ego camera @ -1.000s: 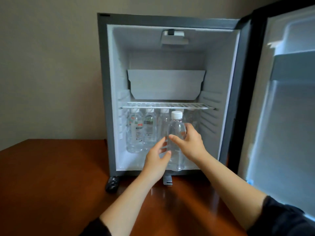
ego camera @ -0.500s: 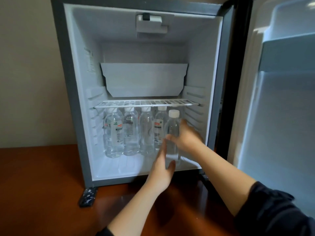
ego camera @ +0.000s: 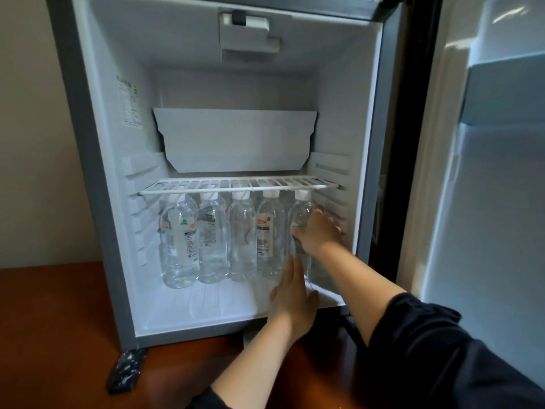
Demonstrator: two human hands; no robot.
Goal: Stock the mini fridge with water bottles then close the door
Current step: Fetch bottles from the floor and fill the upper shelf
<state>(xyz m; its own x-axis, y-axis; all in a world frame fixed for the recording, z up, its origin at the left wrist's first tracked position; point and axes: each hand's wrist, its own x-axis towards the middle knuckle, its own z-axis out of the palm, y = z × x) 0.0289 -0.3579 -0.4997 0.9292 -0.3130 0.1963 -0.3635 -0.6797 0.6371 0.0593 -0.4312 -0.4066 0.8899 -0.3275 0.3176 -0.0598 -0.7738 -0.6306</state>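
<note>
Reddish-brown wooden worktop (ego camera: pixel 53 314) carried the open white-lined mini fridge (ego camera: pixel 97 178). Upright under its wire shelf (ego camera: pixel 236 186), the rightmost clear plastic water bottle (ego camera: pixel 300 214) ended the row, right hand (ego camera: pixel 320 231) clamped on it; left hand (ego camera: pixel 292 296), fingers apart, steadied its base.

Five water bottles (ego camera: pixel 213 240) stand upright on the fridge floor (ego camera: pixel 206 305).

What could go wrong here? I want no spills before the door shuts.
The rightmost clear plastic water bottle, gripped by the right hand, has its white cap right under the white wire shelf and might catch. The left hand near its base could nudge the neighbouring labelled bottle.
</note>
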